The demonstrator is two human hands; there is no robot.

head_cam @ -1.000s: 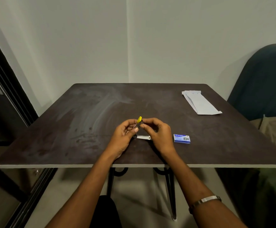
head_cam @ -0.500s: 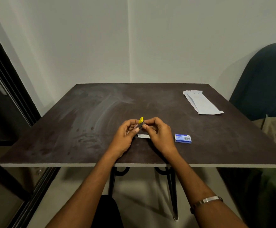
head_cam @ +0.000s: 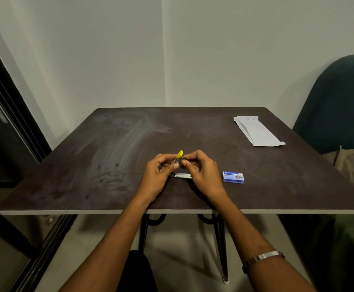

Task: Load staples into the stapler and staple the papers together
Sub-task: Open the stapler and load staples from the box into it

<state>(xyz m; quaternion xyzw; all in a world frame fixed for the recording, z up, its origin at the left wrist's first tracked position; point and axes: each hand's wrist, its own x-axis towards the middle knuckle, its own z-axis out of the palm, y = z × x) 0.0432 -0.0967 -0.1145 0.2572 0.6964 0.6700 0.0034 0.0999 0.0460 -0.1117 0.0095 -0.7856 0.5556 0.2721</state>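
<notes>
Nearest the camera two bare forearms reach forward from the bottom edge; the right one wears a metal bracelet (head_cam: 264,256) above the wrist; between them, below the near edge, black metal legs (head_cam: 220,245) stand on a pale floor. Both arms cross the near edge of the dark brown surface (head_cam: 87,186), which shows pale wipe streaks on its left half; the left hand (head_cam: 159,175) and the right hand (head_cam: 203,175) meet just past that edge, near the middle. Between them sits the stapler (head_cam: 180,164), opened wide; its metal base (head_cam: 181,175) lies flat on the surface while its yellow-tipped top (head_cam: 180,154) stands raised and tilted; the grip of the left hand is closed on the raised part from the left, thumb and fingers pinching it; the grip of the right hand is pinched together against the same part from the right, though what lies between those fingertips is too small to tell. Just beside the right hand, on its right and not touching it, lies a small blue box of staples (head_cam: 233,177), flat on the surface. Well apart, toward the far right corner, lies the stack of white papers (head_cam: 256,131), long and narrow, set at an angle. Beyond the right edge stands a dark teal chair (head_cam: 340,102); behind everything rises a plain pale wall (head_cam: 129,49); a dark door frame (head_cam: 7,106) runs along the left.
</notes>
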